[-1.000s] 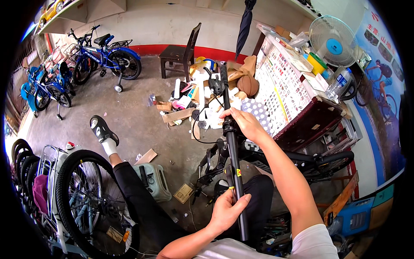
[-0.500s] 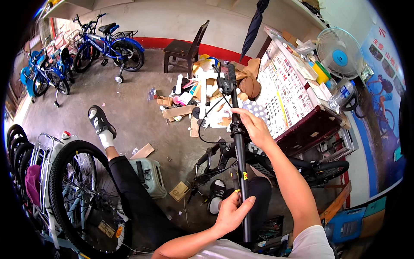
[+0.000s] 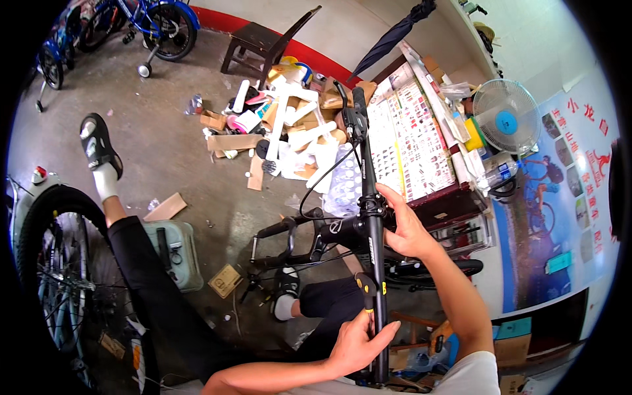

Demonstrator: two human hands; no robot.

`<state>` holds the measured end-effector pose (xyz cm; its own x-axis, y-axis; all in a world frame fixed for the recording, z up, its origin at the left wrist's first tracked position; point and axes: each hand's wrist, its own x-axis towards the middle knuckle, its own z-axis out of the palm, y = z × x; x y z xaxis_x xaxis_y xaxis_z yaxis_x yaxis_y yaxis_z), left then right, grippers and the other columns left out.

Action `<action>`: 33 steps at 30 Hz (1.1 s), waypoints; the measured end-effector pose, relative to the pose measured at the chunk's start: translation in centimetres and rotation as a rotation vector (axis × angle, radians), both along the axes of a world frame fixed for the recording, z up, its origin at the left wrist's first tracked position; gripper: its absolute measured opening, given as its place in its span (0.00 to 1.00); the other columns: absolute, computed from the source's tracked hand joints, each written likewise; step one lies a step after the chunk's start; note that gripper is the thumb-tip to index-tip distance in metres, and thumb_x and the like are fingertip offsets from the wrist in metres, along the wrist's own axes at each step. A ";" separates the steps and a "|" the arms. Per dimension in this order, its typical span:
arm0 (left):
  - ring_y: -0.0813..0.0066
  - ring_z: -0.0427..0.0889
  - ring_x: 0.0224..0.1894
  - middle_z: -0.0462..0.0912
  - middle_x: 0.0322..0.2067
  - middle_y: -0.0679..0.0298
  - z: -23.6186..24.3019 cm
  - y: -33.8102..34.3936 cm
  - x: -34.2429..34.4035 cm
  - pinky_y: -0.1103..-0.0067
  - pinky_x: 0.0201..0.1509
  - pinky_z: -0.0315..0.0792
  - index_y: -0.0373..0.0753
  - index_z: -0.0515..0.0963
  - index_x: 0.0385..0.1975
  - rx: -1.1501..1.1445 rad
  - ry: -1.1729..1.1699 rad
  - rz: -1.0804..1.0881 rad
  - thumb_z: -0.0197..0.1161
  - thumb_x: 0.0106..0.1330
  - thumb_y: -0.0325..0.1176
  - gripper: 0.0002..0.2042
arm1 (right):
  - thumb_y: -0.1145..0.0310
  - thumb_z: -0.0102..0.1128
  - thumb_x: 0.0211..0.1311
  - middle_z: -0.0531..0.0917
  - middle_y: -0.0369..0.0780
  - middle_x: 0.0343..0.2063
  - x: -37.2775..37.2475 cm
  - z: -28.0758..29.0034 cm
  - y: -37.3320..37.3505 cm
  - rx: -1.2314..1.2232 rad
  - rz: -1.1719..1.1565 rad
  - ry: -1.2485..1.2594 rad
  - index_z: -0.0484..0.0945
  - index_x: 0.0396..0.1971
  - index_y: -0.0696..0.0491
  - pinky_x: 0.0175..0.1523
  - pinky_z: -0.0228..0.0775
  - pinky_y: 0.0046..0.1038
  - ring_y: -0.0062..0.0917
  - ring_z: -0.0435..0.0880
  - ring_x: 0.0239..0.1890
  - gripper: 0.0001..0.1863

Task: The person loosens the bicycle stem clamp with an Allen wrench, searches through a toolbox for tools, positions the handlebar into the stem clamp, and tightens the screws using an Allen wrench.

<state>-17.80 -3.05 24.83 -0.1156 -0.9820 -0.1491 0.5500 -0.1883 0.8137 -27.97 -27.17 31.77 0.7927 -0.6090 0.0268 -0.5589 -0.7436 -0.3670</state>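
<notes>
A black bicycle handlebar (image 3: 376, 250) runs lengthwise before me, with a brake lever (image 3: 355, 122) and cable at its far end. The stem clamp (image 3: 373, 206) joins it to the black bike frame. My right hand (image 3: 409, 227) curls against the bar at this clamp, fingertips partly hidden. Near the bar's close end, my left hand (image 3: 355, 345) is closed on a black-and-yellow-handled tool (image 3: 366, 284) lying alongside the bar. The left thumb stretches across the bar; the tool's lower part is hidden in the hand.
A grey case (image 3: 181, 253) and a small cardboard box (image 3: 225, 281) lie on the floor left of the bike. Beside my left leg stands a bicycle wheel (image 3: 56, 197). Packing litter (image 3: 289, 125) spreads ahead, near a dark chair (image 3: 260, 39). A cabinet (image 3: 447, 214) and fan (image 3: 505, 118) stand right.
The view has shifted, and the bike's front end has turned somewhat. My right hand has gone from lying nearly flat along the bar to curling at the stem clamp. My left hand keeps the tool.
</notes>
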 end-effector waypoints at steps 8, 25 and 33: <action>0.79 0.75 0.16 0.77 0.17 0.66 -1.2 -0.3 0.4 0.77 0.21 0.68 0.34 0.72 0.35 -0.095 0.024 -0.121 0.72 0.65 0.44 0.19 | 0.83 0.62 0.58 0.74 0.44 0.52 -0.8 -1.2 0.6 0.091 -0.079 -0.160 0.63 0.64 0.55 0.63 0.64 0.33 0.35 0.75 0.55 0.33; 0.59 0.81 0.15 0.79 0.15 0.51 -2.9 0.3 -0.9 0.67 0.20 0.70 0.32 0.81 0.24 -0.205 0.187 -0.173 0.70 0.65 0.44 0.18 | 0.87 0.64 0.53 0.73 0.49 0.50 -1.6 -2.1 0.9 0.070 -0.074 -0.248 0.66 0.50 0.46 0.52 0.68 0.37 0.37 0.75 0.47 0.28; 0.49 0.83 0.24 0.81 0.20 0.48 -2.2 -0.5 0.3 0.62 0.28 0.74 0.34 0.81 0.30 -0.213 0.307 -0.240 0.65 0.68 0.42 0.15 | 0.82 0.68 0.53 0.77 0.47 0.46 0.2 -1.0 0.7 -0.015 0.000 -0.157 0.70 0.51 0.44 0.44 0.71 0.33 0.34 0.78 0.42 0.28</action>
<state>-17.49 -3.53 22.68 -0.3514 -0.9271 0.1306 0.7331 -0.1857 0.6542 -27.81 -26.51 30.75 0.7780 -0.6076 0.1596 -0.4956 -0.7497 -0.4385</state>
